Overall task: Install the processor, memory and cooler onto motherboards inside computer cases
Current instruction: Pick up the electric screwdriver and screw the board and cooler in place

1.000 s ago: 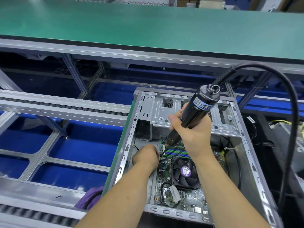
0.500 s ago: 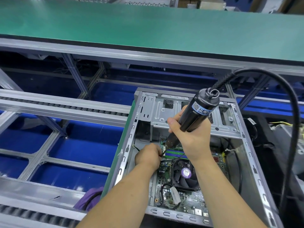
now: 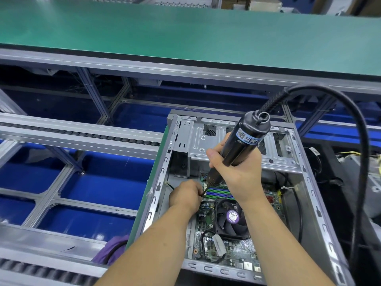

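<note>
Case: an open computer case (image 3: 233, 145) is laid on its side at the near right of the roller conveyor (image 3: 78, 137); a green bench top (image 3: 185, 32) runs across the far side.
Motherboard: the motherboard (image 3: 208, 242) is seated on the case floor, with memory modules (image 3: 218, 191) already in their slots just beyond the cooler.
Cooler: the cooler fan (image 3: 232, 220) (purple hub label) sits on the board, near the middle of the case; its cable loops toward the near edge.
Right hand: the right hand (image 3: 237, 172) is clenched around the barrel of a corded electric screwdriver (image 3: 241, 143), which is tilted, bit end down and to the left.
Left hand: the left hand (image 3: 185, 196) is curled at the bit tip, at the cooler's far-left corner; whether a screw is pinched cannot be told.
Step in hand: a cooler fixing screw at that corner is judged to be under way.
Risk, slip: a tilted bit may cam out of the screw head and gouge board traces or strike the memory modules.
Risk, cross-thread: an off-axis start may strip the thread.
Risk, fingers: fingertips held at the bit may be nipped when the driver is triggered.
Risk, cord: the heavy power cord (image 3: 358, 162) may drag the tool off line.
</note>
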`<action>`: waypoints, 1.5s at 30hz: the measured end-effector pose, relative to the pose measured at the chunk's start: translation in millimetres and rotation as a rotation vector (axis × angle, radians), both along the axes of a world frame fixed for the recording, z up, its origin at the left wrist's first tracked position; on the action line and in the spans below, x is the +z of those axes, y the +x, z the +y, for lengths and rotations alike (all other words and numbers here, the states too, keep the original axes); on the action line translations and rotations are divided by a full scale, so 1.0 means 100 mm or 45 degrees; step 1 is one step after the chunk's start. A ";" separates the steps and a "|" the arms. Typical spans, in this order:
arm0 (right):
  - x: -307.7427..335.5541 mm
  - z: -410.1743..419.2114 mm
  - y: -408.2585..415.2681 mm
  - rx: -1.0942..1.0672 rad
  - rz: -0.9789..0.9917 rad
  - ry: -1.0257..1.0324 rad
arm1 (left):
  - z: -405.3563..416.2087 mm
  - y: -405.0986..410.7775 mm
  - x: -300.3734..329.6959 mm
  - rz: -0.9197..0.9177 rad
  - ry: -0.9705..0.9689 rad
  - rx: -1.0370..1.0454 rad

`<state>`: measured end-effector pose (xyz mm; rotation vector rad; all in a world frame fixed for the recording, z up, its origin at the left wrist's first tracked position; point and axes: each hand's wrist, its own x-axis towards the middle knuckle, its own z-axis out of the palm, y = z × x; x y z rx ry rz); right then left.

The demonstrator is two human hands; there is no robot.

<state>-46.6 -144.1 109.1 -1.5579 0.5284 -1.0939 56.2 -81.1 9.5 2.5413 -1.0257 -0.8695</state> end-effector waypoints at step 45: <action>-0.01 0.02 0.04 0.296 0.233 0.050 | -0.07 0.07 -0.18 0.188 0.020 0.177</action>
